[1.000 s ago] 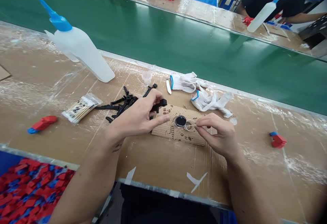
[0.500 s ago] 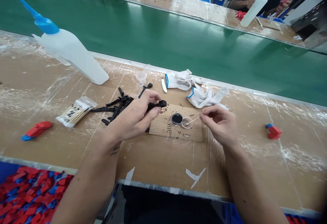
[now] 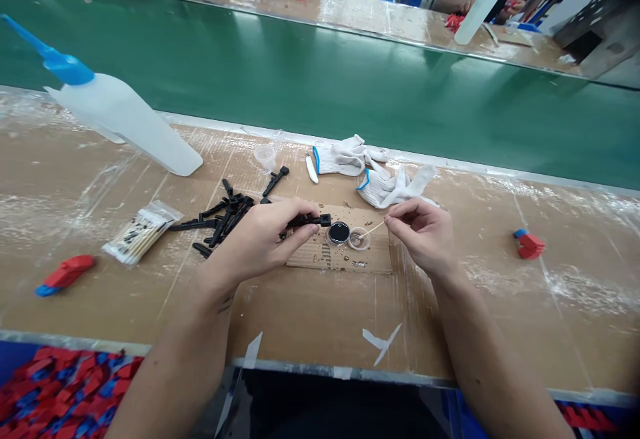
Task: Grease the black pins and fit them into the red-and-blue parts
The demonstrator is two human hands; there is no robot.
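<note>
My left hand (image 3: 260, 242) is shut on a black plastic part (image 3: 305, 221), whose square end sits just above a round black-filled dish (image 3: 339, 232). My right hand (image 3: 423, 235) pinches a wooden cotton swab (image 3: 373, 229), with its tip at a small transparent dish (image 3: 359, 239). Both dishes rest on a stained piece of corrugated cardboard (image 3: 310, 259). A pile of similar black plastic parts (image 3: 225, 217) lies left of my left hand, and a loose one (image 3: 275, 181) lies beyond it.
White blue-cuffed work gloves (image 3: 370, 175), a bagged bundle of swabs (image 3: 143, 233), a glue bottle (image 3: 115, 112), a small plastic cup (image 3: 265, 157) and red-blue pieces (image 3: 65, 275) lie on the bench. A green belt (image 3: 320, 72) runs behind it, with a co-worker's hands beyond.
The whole scene has shifted left and down in view. The black part in my left hand has turned more level, and my right hand has drawn the swab slightly back.
</note>
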